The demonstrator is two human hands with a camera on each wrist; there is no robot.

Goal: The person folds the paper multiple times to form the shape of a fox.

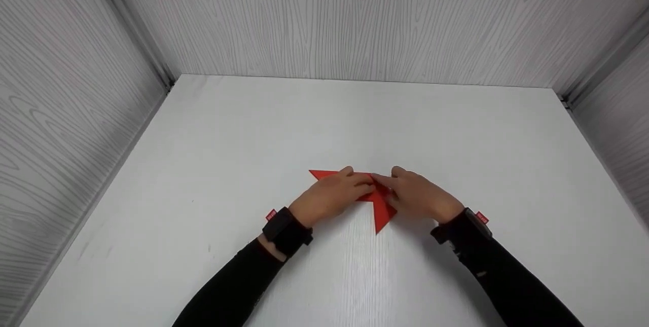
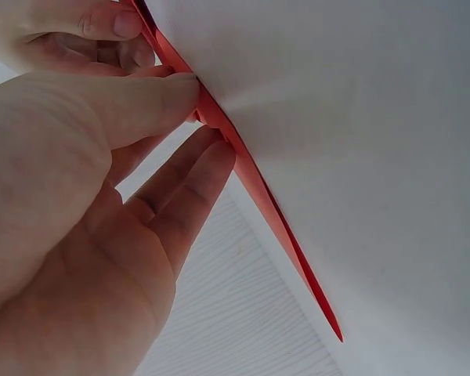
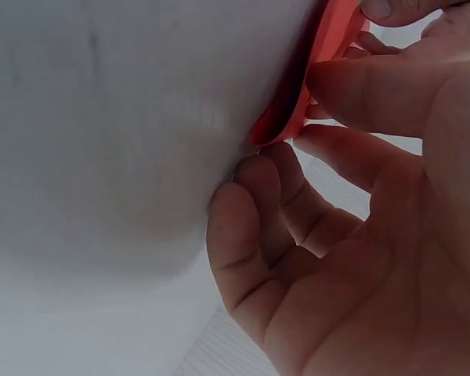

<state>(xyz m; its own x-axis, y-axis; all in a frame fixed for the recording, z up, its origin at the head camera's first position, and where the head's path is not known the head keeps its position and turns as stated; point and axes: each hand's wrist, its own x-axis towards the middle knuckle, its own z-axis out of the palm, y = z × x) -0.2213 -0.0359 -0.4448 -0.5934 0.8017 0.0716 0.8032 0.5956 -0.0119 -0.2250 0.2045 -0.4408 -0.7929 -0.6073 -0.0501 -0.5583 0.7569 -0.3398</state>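
A red piece of folded paper [image 1: 384,211] lies on the white tabletop, with one pointed tip out to the left and another toward the person. My left hand [image 1: 332,193] covers its left half and holds it, thumb at the near edge and fingertips on top. From the other side my right hand [image 1: 420,196] grips the right part, index finger reaching to the top edge beside the left fingertips. In the left wrist view the paper [image 2: 268,200] appears nearly edge-on as a thin strip. The right wrist view shows a bent, slightly raised fold [image 3: 338,30] by the right thumb; the other right fingers curl against the table.
The white table [image 1: 228,139] extends around the paper on all sides. Grey wood-grain panels stand along the left, back [image 1: 345,23] and right. Both wrists carry black straps with a small red tag, below them black sleeves [image 1: 233,281].
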